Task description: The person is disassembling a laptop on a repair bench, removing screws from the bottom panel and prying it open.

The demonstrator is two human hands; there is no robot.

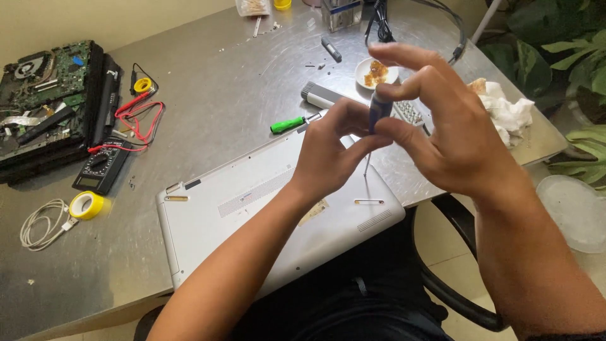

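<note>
The left forearm rises from six o'clock toward twelve, bare to the wrist; the left hand [328, 155] sits near the centre, back turned to the camera, fingers curled inward toward two o'clock, their tips meeting the right hand's. The right forearm enters from five o'clock and angles toward eleven; the right hand [451, 136] is raised, palm facing nine o'clock, thumb and forefinger pinched together at its ten o'clock edge; the remaining fingers arch loosely above, spread toward eleven o'clock.
</note>
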